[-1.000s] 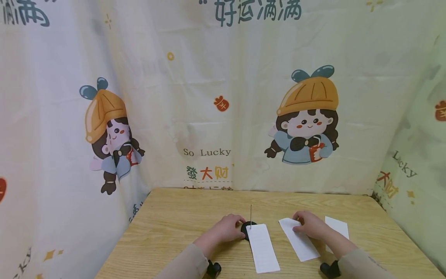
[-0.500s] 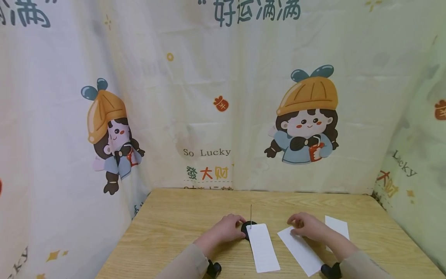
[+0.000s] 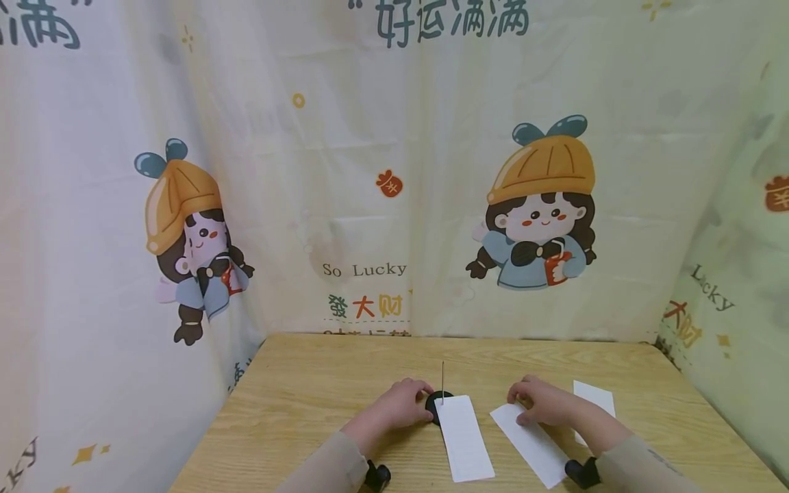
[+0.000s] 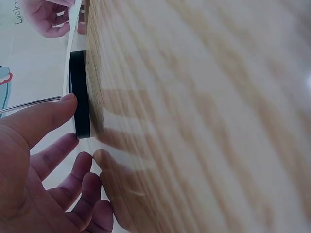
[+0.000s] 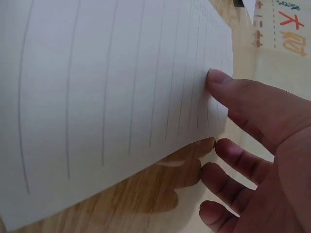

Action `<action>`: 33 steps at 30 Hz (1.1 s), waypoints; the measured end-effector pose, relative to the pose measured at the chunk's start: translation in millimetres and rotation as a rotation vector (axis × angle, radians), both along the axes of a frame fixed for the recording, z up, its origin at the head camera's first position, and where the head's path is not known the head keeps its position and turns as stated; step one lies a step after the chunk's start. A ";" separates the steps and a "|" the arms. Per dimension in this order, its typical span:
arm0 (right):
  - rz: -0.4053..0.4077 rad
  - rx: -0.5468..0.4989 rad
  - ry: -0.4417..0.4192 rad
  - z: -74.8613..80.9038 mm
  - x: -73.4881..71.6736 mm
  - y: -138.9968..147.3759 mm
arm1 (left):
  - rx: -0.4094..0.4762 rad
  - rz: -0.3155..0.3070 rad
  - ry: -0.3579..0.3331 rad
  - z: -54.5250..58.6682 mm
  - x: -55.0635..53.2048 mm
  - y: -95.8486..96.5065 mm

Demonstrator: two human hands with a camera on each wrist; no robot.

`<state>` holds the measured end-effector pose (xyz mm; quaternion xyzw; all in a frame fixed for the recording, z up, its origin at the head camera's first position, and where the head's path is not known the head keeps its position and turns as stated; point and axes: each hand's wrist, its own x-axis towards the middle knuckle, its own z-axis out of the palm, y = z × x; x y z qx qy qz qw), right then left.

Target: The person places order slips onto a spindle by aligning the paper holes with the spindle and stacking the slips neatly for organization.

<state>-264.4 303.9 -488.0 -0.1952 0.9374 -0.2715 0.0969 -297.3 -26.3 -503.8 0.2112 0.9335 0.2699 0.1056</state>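
My left hand (image 3: 401, 404) holds the edge of the round black base of a paper spike (image 3: 433, 409). In the left wrist view the thumb lies on top of the black base (image 4: 80, 97), with the forefinger at its lower edge. A thin metal needle (image 3: 442, 380) rises from it. One white paper slip (image 3: 466, 445) lies over the base, its upper corner at the needle. To the right, my right hand (image 3: 545, 400) pinches the far end of a second slip (image 3: 535, 448). The right wrist view shows this slip's ruled lines (image 5: 121, 87), with the thumb on top.
A third white slip (image 3: 596, 397) lies on the wooden table (image 3: 320, 370), partly hidden behind the right forearm. A printed curtain (image 3: 444, 205) hangs behind the table and along its sides. Black wrist cameras (image 3: 582, 472) sit under both sleeves.
The right hand has shifted slightly left on its slip. That slip's near end has swung toward the front of the table. The left hand and the spike have stayed in place.
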 end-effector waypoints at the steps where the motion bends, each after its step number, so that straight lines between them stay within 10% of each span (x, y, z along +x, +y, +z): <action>1: -0.005 0.001 -0.005 -1.2 -0.6 -0.6 | 0.003 0.001 -0.002 -0.3 0.1 -0.2; 22: -0.294 0.068 0.028 -8.2 13.6 -27.2 | 0.001 -0.002 -0.010 0.1 2.3 -0.2; 33: -0.341 -0.185 0.022 -11.8 7.9 -17.9 | -0.004 -0.011 0.003 0.1 -0.4 -1.4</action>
